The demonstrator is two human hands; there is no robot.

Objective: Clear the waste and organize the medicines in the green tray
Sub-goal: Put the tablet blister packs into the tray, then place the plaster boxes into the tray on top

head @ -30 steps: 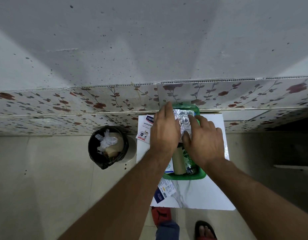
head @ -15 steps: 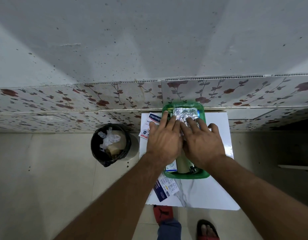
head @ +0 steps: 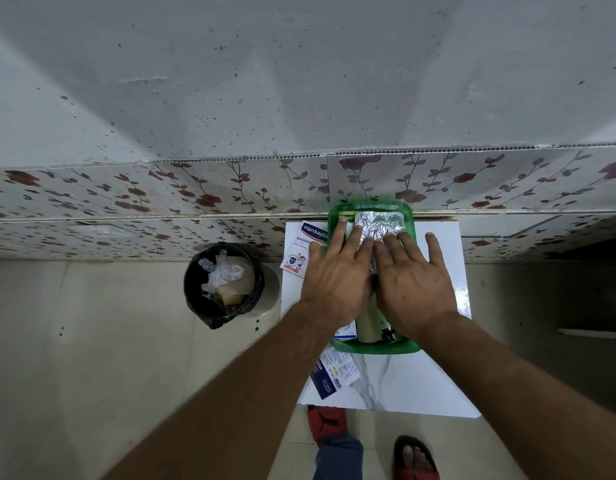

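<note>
- Since the earlier frames, both hands have flattened and slid nearer the person along the silver blister strips [head: 377, 226], so more foil shows at the far end of the green tray [head: 413, 220].
- Left hand [head: 337, 275]: fingers extended and spread, palm down, grasping nothing; the fingertips [head: 357, 231] press on the near edge of the foil.
- Right hand [head: 415, 282]: fingers likewise released and flat; the inner ones rest on the foil, the outermost lies over the tray's right rim.
- Green tray: translucent plastic, rectangular with rounded corners, on the white marble-patterned bench [head: 403, 386] against the floral wall panel. It holds the crinkled strips, a small white box [head: 346, 331], a tan cylinder [head: 368, 328] and a dark-capped bottle [head: 389, 333].
- Bandage packet [head: 304, 247]: flat, on the bench, touching the tray's left side.
- Printed leaflet [head: 332, 374]: on the bench just beside the near rim.
- Black bin [head: 224, 285]: round, on the floor left of the bench, containing clear crumpled plastic and brown cardboard.
</note>
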